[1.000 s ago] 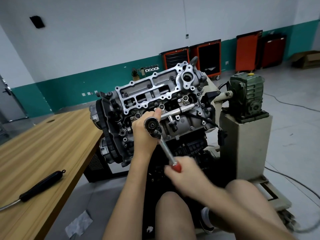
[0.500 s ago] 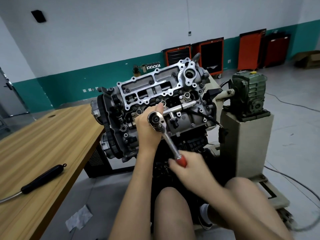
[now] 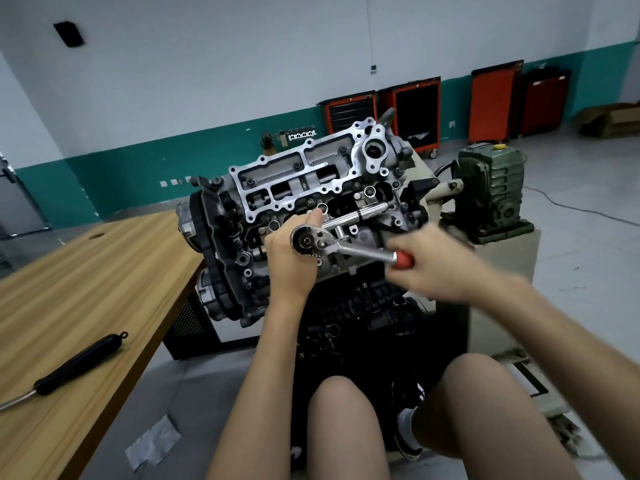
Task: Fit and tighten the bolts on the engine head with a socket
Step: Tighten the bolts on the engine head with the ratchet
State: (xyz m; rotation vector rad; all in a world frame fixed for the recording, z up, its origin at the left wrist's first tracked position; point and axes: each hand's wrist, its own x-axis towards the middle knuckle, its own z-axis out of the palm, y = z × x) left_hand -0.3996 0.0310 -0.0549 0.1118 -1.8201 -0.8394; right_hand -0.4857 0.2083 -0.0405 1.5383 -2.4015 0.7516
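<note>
Two hands share one ratchet (image 3: pixel 349 250) at the front face of the engine head (image 3: pixel 301 181), which sits tilted toward the person on a stand beside the desk (image 3: pixel 86 278). The left hand (image 3: pixel 285 265) curls around the back of the ratchet's round head with the thumb raised, bracing it against the casting. The right hand (image 3: pixel 440 268), blurred with motion, is closed around the red grip at the far end of the handle, which points out to the right. The socket and the bolt under it are hidden behind the ratchet head and the left palm.

Judging by what shows, the job looks to be partway through. Several dark bolts (image 3: pixel 296 165) already sit in the upper frame of the head, while many of the small holes along its bright flange show no bolt heads. Whether those holes take bolts in this task I cannot tell. The fastener under the socket appears to be in the tightening stage, since both hands are committed to the tool rather than to fitting a loose bolt. How snug it is cannot be seen.

A chrome bar (image 3: pixel 360 215) lies across the head just above the ratchet. On the desk, well apart from the engine, rests a black-handled tool (image 3: pixel 79 365). A green gearbox (image 3: pixel 490 188) stands on the pedestal to the right.
</note>
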